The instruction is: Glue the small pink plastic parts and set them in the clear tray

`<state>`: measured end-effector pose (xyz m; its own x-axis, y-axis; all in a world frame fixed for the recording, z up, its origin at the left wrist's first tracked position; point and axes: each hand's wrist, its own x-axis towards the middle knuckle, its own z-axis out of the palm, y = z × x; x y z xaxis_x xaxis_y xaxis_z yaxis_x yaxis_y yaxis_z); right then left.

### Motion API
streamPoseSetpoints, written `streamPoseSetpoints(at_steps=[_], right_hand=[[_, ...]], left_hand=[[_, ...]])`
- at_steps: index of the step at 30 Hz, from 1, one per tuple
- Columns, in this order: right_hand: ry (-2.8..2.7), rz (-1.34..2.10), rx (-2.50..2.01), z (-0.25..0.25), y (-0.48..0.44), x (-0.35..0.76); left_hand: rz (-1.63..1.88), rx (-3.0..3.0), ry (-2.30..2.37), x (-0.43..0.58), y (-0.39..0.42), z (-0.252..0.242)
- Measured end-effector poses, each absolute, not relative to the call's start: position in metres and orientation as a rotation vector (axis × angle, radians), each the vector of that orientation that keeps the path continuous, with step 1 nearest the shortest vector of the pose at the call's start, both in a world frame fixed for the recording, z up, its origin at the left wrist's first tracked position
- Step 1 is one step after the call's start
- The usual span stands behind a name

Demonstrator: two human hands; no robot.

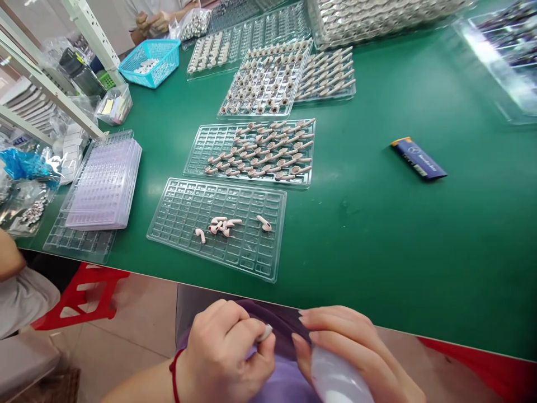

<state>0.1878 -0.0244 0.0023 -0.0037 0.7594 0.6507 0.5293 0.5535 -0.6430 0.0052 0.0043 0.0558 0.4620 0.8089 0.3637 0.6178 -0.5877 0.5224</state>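
Note:
My left hand (230,352) is closed in a pinch, a red cord round its wrist. Between thumb and forefinger shows a small white piece (265,333), perhaps an earbud part; most of it is hidden. My right hand (348,341), just to the right and apart from it, is wrapped round a translucent white plastic bottle (339,378). Beyond my hands lies a clear compartment tray (176,218) on the green table. A small heap of pale pink earbud pieces (222,225) rests in its middle, with a single earbud piece (264,224) to the right.
Behind stand trays of earbud parts (268,151) and a blue basket (159,64). Stacked purple-tinted trays (104,184) are at the left, below a white shelf post (94,39). A dark blue tube-like packet (419,159) lies right. Other people sit at the far side and left.

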Motion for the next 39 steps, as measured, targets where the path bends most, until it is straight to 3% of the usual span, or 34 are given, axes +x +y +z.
streamPoseSetpoints(at_steps=[33,39], right_hand=[[-1.717,0.471,-0.908,-0.006,-0.032,0.178],[-1.670,0.346,-1.032,-0.005,-0.021,0.184]], left_hand=[[0.661,2.436,1.230,0.006,0.003,0.050],[0.705,2.401,1.185,0.002,0.003,0.052]])
